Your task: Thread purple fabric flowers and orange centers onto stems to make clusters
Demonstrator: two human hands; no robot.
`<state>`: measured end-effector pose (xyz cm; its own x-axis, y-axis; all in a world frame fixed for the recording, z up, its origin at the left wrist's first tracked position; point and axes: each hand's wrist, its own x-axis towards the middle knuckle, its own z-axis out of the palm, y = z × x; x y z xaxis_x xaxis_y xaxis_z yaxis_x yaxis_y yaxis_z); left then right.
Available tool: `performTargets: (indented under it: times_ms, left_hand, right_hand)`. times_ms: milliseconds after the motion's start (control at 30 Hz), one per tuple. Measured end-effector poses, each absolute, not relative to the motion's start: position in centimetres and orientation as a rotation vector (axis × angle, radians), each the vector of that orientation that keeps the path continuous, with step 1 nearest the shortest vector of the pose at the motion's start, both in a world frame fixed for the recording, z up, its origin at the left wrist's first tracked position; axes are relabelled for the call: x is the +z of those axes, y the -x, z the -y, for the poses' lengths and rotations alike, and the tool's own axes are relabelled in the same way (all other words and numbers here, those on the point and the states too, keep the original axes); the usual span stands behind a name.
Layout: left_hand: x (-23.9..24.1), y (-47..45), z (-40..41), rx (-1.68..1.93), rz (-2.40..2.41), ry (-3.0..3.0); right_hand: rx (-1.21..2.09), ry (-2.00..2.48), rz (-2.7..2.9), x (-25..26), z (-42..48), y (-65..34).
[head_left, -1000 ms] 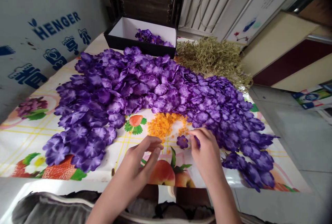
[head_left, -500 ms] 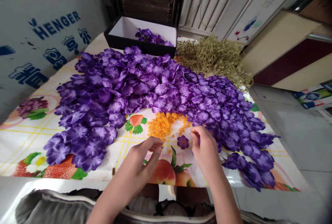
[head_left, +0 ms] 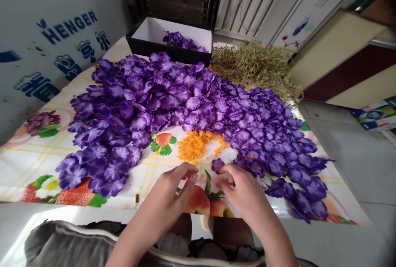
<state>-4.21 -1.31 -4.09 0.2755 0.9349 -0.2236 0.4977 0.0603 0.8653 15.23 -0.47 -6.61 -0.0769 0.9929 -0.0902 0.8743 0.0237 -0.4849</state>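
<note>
A big heap of purple fabric flowers [head_left: 185,102] covers most of the fruit-print tablecloth [head_left: 27,164]. In front of it lies a small pile of orange stamens [head_left: 198,145]. One loose purple flower [head_left: 218,164] sits just beyond the fingertips of my right hand [head_left: 243,193], whose fingers are curled inward and slightly blurred. My left hand [head_left: 171,190] is beside it, thumb and fingers pinched together just below the orange pile. What either pinch holds is too small to see. The two hands' fingertips are close together over a printed peach.
A black box with a white inside [head_left: 154,32] holds more purple flowers at the table's far edge. A pile of dry greenish stems [head_left: 253,63] lies to its right. A printed wall panel [head_left: 46,32] stands on the left; floor tiles [head_left: 355,164] lie on the right.
My right hand has moved left and toward me, away from the edge of the purple heap, closing in on my left hand. The left hand has barely moved.
</note>
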Motion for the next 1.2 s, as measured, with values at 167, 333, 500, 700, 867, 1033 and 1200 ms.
performTargets:
  times_ms: [167, 333, 500, 700, 867, 1033, 1200]
  left_hand:
    - [-4.3, 4.3, 1.2, 0.576, -1.350, -1.589]
    - [-4.4, 4.8, 1.2, 0.572, -1.349, -1.614]
    - [-4.7, 5.1, 0.9, 0.574, -1.362, -1.623]
    - [-5.0, 5.1, 0.6, 0.681, -1.349, -1.679]
    - [-4.6, 5.0, 1.0, 0.882, -1.173, -1.882]
    - [-4.0, 4.9, 1.4, 1.030, -1.256, -1.958]
    - [-4.1, 4.7, 1.6, 1.059, -1.288, -1.644]
  right_hand:
    - [0.559, 1.949, 2.012, -6.6, 0.0, -14.7]
    - [0.569, 1.941, 2.023, -7.5, -0.9, -14.2]
    - [0.547, 1.906, 1.983, -8.2, -1.3, -14.0]
    - [0.690, 1.716, 1.884, -7.7, -1.4, -14.2]
    - [1.164, 1.342, 1.602, -5.4, 0.0, -13.6]
    - [1.424, 1.159, 1.351, -4.6, 0.8, -12.7]
    - [1.256, 1.120, 1.278, -4.6, 1.3, -12.8]
